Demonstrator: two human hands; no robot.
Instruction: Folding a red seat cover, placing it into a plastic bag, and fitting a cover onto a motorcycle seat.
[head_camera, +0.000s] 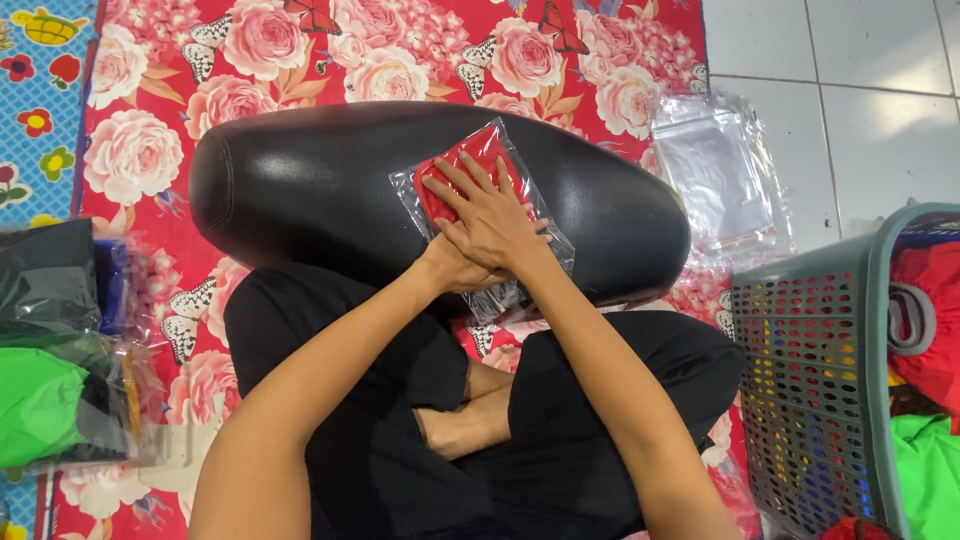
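Head view, frame centre: right hand (490, 215) lies flat, fingers spread, atop the left hand (462, 268), both pressing a clear bag of red cloth (470, 165) onto a black cushion (320, 190); neither grasps. Pressing air out looks like the current step; sealing the bag's open end would call for pinching fingers.

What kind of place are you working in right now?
Probably a home floor used for packing clothes: the person sits cross-legged on a floral mat over white floor tiles, with a laundry basket of garments and a stack of clear plastic bags beside them.
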